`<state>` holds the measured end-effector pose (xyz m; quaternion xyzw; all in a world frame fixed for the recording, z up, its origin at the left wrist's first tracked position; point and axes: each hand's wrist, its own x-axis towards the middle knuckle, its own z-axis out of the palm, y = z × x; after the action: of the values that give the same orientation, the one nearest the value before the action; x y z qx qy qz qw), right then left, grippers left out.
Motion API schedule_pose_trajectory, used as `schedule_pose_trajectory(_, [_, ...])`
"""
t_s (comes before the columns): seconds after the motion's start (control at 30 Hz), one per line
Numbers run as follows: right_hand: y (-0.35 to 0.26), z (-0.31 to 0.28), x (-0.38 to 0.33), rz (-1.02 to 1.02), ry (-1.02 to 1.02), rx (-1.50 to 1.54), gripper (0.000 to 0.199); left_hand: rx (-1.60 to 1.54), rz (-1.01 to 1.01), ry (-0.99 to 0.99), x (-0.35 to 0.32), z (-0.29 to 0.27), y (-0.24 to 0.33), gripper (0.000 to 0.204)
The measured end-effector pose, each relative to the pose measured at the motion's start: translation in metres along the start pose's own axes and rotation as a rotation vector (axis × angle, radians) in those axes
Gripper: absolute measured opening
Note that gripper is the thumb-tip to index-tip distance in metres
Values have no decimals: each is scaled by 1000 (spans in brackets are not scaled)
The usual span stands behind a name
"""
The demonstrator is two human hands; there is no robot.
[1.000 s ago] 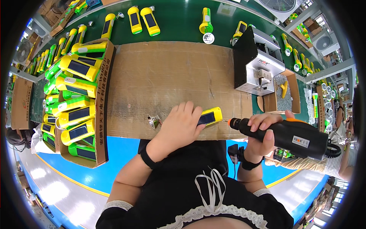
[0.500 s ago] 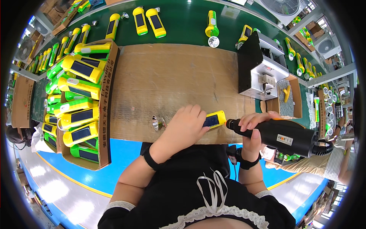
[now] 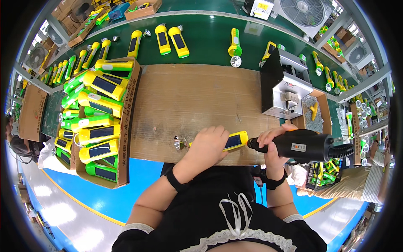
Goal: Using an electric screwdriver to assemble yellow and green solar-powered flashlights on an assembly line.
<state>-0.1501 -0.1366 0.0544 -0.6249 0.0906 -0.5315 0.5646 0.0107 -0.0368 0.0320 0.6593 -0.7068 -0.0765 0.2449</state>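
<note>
Yellow flashlight (image 3: 236,140) is held down on near part of cardboard sheet (image 3: 197,96) by left hand (image 3: 208,145), fingers wrapped over it. Black power screwdriver (image 3: 310,146) is gripped in right hand (image 3: 273,143), tip at flashlight's right end.

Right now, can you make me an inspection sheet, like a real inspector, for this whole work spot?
Surface: scuffed brown cardboard on a green bench.
Job's things: yellow flashlight, dark panel facing up; black power driver at its right end, contact unclear; shiny reflector left of it.
Clutter: carton heaped with yellow-and-green flashlights at left.
Hands: left hand holds the flashlight; right hand grips the driver.
Cables: coiled black cord at the driver's back end.
Surroundings: silver-and-black machine at right; large fan beyond the bench.
</note>
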Motion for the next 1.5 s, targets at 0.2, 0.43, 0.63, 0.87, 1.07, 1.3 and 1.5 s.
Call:
schedule_pose_trajectory(0.2, [-44, -10, -7, 82, 55, 32, 60, 177, -87, -61, -4, 2, 38, 35])
schedule_pose_trajectory(0.43, [-52, -17, -4, 173, -19, -54, 64, 291, -134, -60, -4, 26, 47, 36])
schedule_pose_trajectory(0.63, [-60, -50, 44, -301, 345, -147, 69, 368, -262, -139, -6, 6, 33, 44])
schedule_pose_trajectory(0.87, [-27, -82, 105, -408, 392, -244, 56, -98, -28, 22, 11, 23, 25, 48])
schedule_pose_trajectory(1.07, [-19, -79, 120, -228, 328, -304, 45, -51, -47, 79, 9, 35, 22, 44])
schedule_pose_trajectory(1.3, [-34, -59, 78, -39, 185, 4, 57, -75, -87, 120, 4, 40, 23, 44])
schedule_pose_trajectory(1.5, [-48, 4, 11, -46, 139, 39, 68, -66, -80, 156, 3, 39, 24, 45])
